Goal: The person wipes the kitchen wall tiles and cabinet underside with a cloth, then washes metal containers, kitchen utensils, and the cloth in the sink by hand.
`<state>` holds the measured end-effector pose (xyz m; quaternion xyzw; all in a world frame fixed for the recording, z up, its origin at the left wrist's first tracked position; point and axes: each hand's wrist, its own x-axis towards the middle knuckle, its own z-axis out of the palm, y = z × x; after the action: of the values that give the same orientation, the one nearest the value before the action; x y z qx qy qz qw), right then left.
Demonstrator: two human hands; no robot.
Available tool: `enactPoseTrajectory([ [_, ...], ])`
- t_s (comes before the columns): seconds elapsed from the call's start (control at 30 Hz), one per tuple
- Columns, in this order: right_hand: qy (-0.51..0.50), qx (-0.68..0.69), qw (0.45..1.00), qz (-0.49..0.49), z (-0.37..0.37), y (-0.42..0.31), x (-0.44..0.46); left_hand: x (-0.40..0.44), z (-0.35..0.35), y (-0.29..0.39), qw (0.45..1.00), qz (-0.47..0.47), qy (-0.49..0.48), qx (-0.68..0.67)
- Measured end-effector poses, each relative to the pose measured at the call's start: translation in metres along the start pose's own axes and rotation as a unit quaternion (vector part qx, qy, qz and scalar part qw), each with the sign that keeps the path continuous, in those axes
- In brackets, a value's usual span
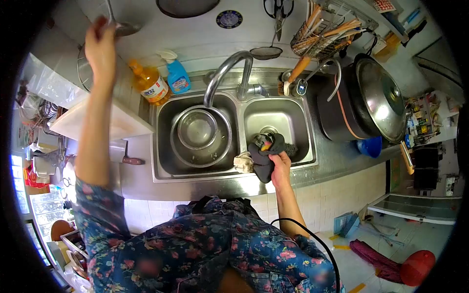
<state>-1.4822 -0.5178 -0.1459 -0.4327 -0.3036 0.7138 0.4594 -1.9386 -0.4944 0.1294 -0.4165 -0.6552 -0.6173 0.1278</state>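
My left hand (100, 51) is raised at the upper left, its fingers smeared by motion. It is right beside a metal ladle (128, 30) hanging at the wall; whether they touch, I cannot tell. Over the front edge of the right sink basin (261, 112), my right hand (280, 168) is closed on a dark grey cloth-like piece (264, 172) with a yellow and pink patch. A pale crumpled rag (243, 162) lies against it on the divider. In the left basin, a small metal bowl (197, 129) sits inside a larger metal bowl (180, 153).
A curved faucet (227, 66) reaches over the left basin. Behind it stand an orange soap bottle (151, 86) and a blue spray bottle (178, 78). At the right is a large dark pot (340, 105) with a lid (381, 95). A cleaver's handle (133, 160) lies left of the sink.
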Motion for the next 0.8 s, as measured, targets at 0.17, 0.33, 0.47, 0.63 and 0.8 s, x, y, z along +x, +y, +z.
enactPoseTrajectory([
  [0.17, -0.088, 0.042, 0.994, 0.04, 0.039, -0.02, 0.002, -0.232, 0.003, -0.022, 0.94, -0.181, -0.287, -0.02],
  [0.33, -0.22, 0.053, 0.967, 0.119, 0.091, 0.008, -0.01, -0.33, 0.014, -0.01, 0.551, -0.656, -0.412, -0.311],
  [0.47, -0.21, -0.268, 0.937, -0.084, 0.102, 0.038, -0.014, -0.348, 0.018, -0.025, 0.464, -0.65, -0.332, -0.501],
  [0.63, -0.153, -0.598, 0.768, -0.171, 0.075, 0.054, -0.007, -0.344, 0.016, -0.05, 0.569, -0.625, -0.397, -0.358],
  [0.8, -0.157, -0.54, 0.827, -0.03, 0.023, 0.037, 0.019, -0.355, 0.041, -0.05, 0.667, -0.562, -0.387, -0.299],
])
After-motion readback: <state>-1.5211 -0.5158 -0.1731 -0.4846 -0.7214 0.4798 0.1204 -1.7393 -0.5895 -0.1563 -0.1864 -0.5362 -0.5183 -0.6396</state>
